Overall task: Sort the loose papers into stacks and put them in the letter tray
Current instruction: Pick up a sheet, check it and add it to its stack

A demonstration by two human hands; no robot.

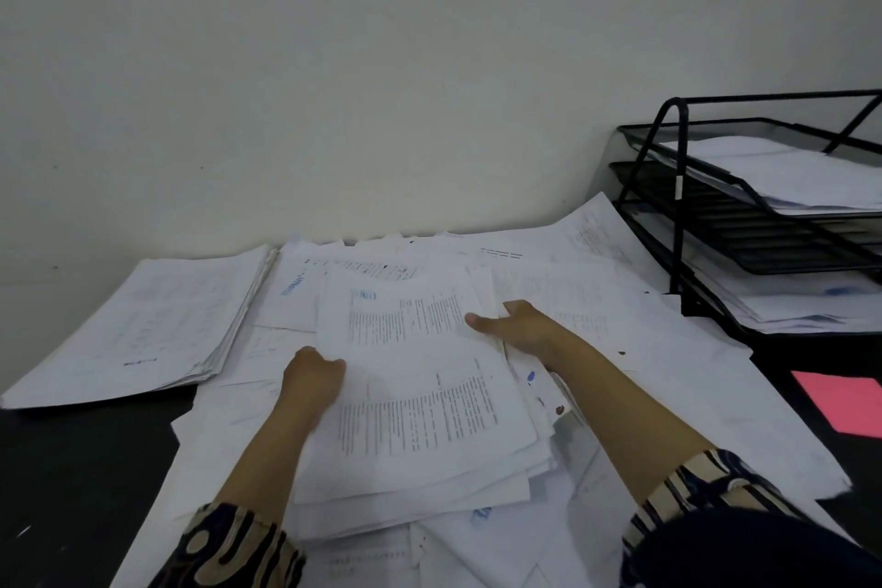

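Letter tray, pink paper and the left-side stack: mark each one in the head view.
Letter tray (677, 186): head view, on its black front upright.
Pink paper (845, 401): head view, middle of the sheet.
Left-side stack (157, 325): head view, top sheet's centre.

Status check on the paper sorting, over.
Left hand and right hand both grip the paper bundle. Letter tray far right, partly filled. Loose sheets lie between.

Stack (138, 325) left of loose papers (620, 339), letter tray (668, 215) right.
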